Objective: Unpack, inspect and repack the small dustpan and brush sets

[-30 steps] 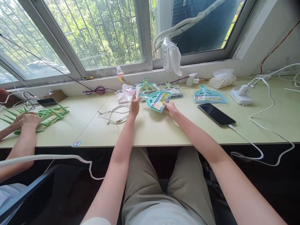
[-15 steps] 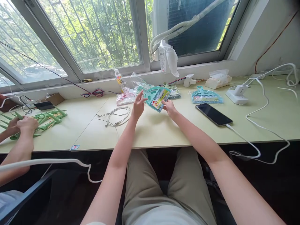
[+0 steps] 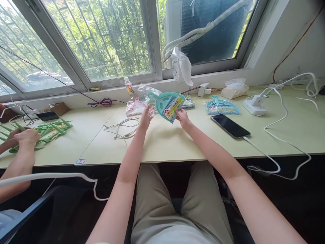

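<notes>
A teal toy dustpan-and-brush set (image 3: 160, 105) with a yellow printed label is held tilted above the table. My right hand (image 3: 183, 118) grips its lower right edge, thumb on the label side. My left hand (image 3: 146, 118) is just left of the set, thumb raised apart from the fingers; clear plastic shows by its fingertips, and I cannot tell whether they touch it. Behind lie a pink packaged set (image 3: 135, 107), crumpled clear plastic bags (image 3: 146, 88) and another packaged set (image 3: 189, 102), partly hidden. A teal packaged set (image 3: 222, 105) lies to the right.
A phone (image 3: 230, 126) on a charging cable and a white power adapter (image 3: 254, 105) are at right, near a tissue pack (image 3: 235, 88). A coiled cable (image 3: 124, 127) and a bottle (image 3: 129, 87) are left. Farther left, another person's hands (image 3: 25, 137) handle green pieces (image 3: 54, 128).
My left hand has come down and left, away from the set's handle, which now shows fully. My right hand keeps its grip on the set. The view has shifted slightly.
</notes>
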Demonstrator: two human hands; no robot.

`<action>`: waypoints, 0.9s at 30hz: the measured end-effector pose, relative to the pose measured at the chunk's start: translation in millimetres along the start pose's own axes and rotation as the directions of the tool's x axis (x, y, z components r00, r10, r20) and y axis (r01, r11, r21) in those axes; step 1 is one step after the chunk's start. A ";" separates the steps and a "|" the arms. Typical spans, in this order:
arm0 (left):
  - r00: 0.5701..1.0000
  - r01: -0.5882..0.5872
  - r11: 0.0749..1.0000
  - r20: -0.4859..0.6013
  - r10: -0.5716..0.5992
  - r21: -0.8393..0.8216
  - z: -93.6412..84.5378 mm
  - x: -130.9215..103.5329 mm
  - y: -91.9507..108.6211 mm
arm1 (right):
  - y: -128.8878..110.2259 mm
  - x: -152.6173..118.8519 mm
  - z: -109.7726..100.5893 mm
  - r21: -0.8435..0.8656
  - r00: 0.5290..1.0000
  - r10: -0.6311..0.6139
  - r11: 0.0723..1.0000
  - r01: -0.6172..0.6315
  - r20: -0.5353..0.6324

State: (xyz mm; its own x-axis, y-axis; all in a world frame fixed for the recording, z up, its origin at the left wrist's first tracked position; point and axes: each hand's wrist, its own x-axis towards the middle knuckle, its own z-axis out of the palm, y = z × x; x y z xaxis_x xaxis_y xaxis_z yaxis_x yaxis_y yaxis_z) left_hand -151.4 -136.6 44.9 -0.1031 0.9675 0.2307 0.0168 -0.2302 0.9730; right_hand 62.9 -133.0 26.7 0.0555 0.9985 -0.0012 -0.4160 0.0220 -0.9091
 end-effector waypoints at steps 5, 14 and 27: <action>0.990 0.054 0.968 0.138 -0.020 -0.244 8.4 -10.7 0.1 | 2.8 -3.8 4.7 -0.056 0.997 0.017 0.998 -0.013 0.077; 0.957 0.204 0.934 0.262 -0.127 -0.294 34.5 -15.3 -13.0 | 1.5 -14.3 11.7 -0.044 1.000 -0.005 0.999 0.004 -0.011; 0.967 0.106 0.951 0.252 -0.031 -0.291 54.4 -25.7 -18.6 | 4.7 -14.9 10.4 -0.137 0.993 0.028 0.990 -0.043 -0.112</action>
State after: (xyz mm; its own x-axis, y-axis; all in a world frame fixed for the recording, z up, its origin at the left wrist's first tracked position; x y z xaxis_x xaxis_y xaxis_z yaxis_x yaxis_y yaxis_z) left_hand -95.0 -151.5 21.4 0.1504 0.9693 0.1947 -0.2840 -0.1463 0.9476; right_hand 50.7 -147.3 26.8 0.1450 0.9867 -0.0734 -0.2899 -0.0286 -0.9566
